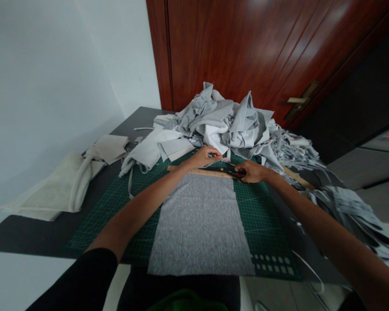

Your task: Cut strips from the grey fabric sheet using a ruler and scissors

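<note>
A grey fabric piece (201, 224) lies flat on the green cutting mat (259, 216), its near end at the table's front edge. Across its far end rests a wooden ruler (210, 173). Black scissors (221, 169) lie just beyond and along the ruler, with my right hand (250, 171) closed around their handles. My left hand (207, 156) is over the blades' side, fingers pinched at a thin strip of fabric near a small pink bit (226, 159). How far the blades are apart is too small to tell.
Behind the mat rises a heap of grey and white cloth (217, 121). Shredded scraps (291, 149) lie to its right. Cream cloth (61, 185) is at the left, striped fabric (353, 207) at the right. A wooden door (233, 52) stands behind the table.
</note>
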### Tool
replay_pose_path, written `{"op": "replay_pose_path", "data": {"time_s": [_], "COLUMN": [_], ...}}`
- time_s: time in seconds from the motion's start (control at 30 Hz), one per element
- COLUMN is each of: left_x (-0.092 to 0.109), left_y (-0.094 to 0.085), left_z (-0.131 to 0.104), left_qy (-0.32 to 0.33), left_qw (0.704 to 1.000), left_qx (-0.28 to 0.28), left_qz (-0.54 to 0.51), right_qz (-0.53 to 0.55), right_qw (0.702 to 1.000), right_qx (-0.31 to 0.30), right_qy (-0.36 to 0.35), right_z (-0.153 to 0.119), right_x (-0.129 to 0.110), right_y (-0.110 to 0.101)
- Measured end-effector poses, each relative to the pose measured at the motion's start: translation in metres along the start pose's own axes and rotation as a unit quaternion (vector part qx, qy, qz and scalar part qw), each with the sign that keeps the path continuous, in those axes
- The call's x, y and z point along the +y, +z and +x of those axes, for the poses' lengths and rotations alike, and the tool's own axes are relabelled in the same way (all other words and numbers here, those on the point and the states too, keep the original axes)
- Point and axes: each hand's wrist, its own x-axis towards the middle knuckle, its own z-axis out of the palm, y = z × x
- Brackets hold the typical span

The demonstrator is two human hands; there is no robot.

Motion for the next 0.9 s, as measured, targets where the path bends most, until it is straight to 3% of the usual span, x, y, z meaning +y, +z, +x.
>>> {"op": "replay_pose_path", "data": {"time_s": [0.9], "left_x": [-0.0012], "left_y": [-0.0029], "left_z": [0.0057], "left_qy": [0.018], "left_qw": [1.000], "left_qx": [0.007], "left_qz": [0.001], "right_qz": [0.005], "right_qw": [0.999], "right_qx": [0.004], "right_qy": [-0.032], "right_z": [0.0008], "right_x": [0.0024], "right_y": [-0.0034]}}
